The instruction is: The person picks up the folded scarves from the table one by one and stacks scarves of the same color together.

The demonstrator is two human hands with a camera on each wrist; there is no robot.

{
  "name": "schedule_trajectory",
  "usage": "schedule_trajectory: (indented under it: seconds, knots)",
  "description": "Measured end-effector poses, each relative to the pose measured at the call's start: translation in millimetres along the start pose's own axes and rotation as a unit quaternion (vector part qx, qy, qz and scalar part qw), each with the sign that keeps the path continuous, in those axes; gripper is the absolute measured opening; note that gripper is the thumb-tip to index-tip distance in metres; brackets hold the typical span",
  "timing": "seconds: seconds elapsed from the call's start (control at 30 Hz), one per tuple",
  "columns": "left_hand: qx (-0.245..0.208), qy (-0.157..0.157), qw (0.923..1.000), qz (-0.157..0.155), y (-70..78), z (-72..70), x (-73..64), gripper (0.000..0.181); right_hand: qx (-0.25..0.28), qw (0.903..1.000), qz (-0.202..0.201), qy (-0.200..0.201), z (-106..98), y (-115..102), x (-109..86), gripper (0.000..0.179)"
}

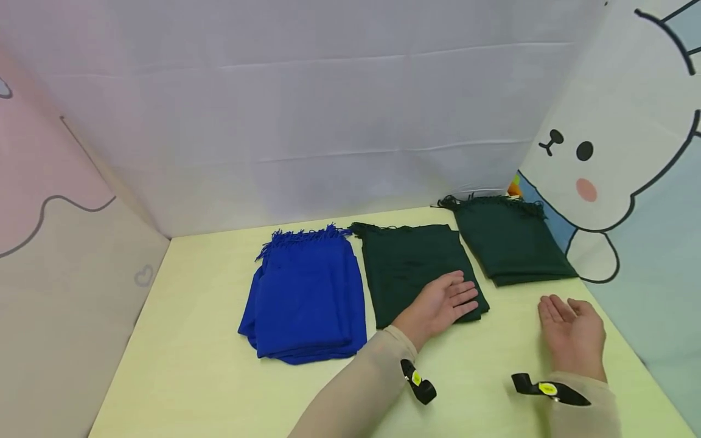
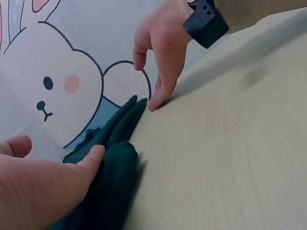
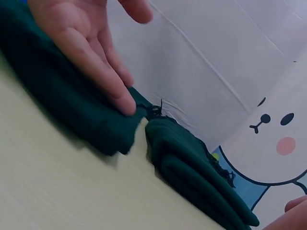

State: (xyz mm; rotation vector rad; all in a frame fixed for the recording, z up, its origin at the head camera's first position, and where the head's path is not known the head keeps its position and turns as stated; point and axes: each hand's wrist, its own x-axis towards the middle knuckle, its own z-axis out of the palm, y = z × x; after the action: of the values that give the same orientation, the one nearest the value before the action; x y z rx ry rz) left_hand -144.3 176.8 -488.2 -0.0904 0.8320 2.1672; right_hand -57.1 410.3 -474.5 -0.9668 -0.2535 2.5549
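In the head view a folded dark green scarf with a fringed back edge lies mid-table. My left hand is over its front right part, palm turned up and fingers extended. In the right wrist view the left fingertips overlap the edge of this scarf. A second folded dark green scarf, fringed too, is at the back right beside the wall. Just in front of it, my right hand is palm up over the bare table with its fingers slightly bent. Neither hand grips anything.
Left of the green scarves sits a folded blue scarf with a fringe at the back. The pale yellow table meets a white back wall and a cartoon-printed right wall. A black camera strap circles each sleeve.
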Motion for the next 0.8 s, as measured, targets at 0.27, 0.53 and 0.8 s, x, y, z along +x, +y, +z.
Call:
schedule_trajectory:
  seconds: [0.27,0.53,0.8]
  knots:
    - [-0.019,0.025,0.9994,-0.013,-5.6,8.3,16.2,0.055,0.066,0.9957,0.061,-0.024,-1,-27,11.2,0.065]
    - [-0.031,0.044,0.9981,-0.031,-11.8,31.0,34.2,0.069,0.075,0.9957,0.043,-0.032,-2,-24,11.7,0.071]
    - [-0.029,0.060,0.9972,-0.034,-17.3,36.1,45.8,0.069,0.106,0.9916,0.063,-0.041,-13,-23,16.8,0.072]
